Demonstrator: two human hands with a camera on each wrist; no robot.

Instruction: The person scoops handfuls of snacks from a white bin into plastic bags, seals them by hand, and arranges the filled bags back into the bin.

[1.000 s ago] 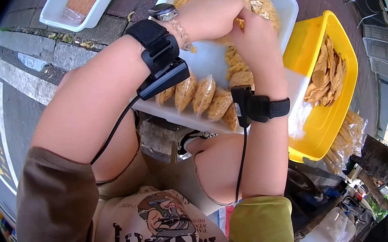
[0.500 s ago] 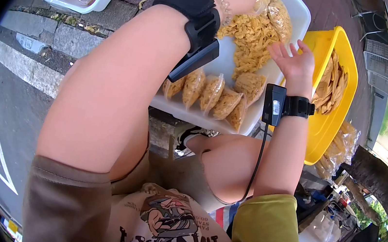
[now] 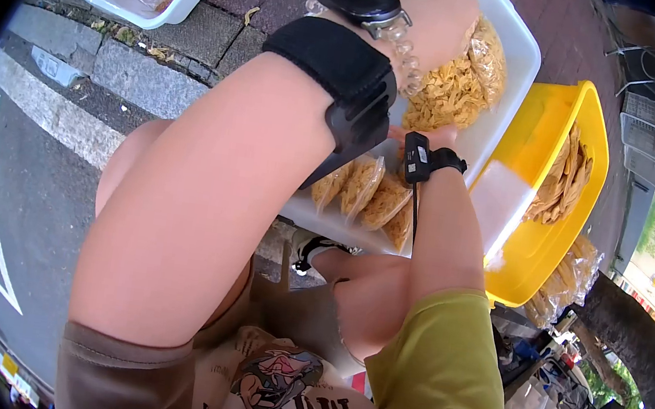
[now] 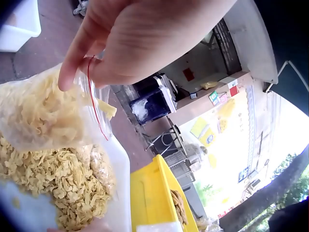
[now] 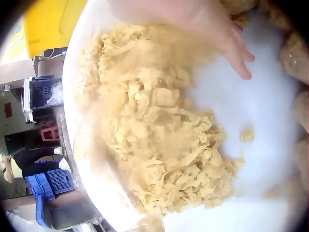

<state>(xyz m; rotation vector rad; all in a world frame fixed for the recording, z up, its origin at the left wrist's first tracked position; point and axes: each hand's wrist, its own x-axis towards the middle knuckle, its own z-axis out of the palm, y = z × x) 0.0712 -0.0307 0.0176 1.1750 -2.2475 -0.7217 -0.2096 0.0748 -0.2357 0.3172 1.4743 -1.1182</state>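
"White tray (image 3: 520,77), head view: what does it contain?"

"Loose yellow strips (image 3: 445,96) lie inside it. Filled bags (image 3: 363,184) stand in a row along its near side. A further filled bag (image 3: 487,60) lies beside the strips, by the right wall."

"Position of the hands?"

"The left hand (image 3: 427,11) is over the far part of the tray; its fingers cannot be read from this view. The right hand (image 3: 436,136) is low in the tray, between the strips and the row."

"Adjacent items?"

"A yellow bin (image 3: 563,111) with flat brown pieces (image 3: 562,182) is to the right. A second tray (image 3: 179,15) is at upper left, with reddish-brown contents."

"Left wrist view: state of the fingers?"

"Thumb and fingers pinch the edge of a clear bag (image 4: 43,116) near its mouth, where a red line runs. The bag is tilted above the tray and contains strips; one piece protrudes at the mouth."

"Right wrist view?"

"The right hand enters at the top. The visible fingers are extended, slightly apart, over bare tray floor beside the strips. Contact with the strips cannot be determined. Part of this view is blurred."
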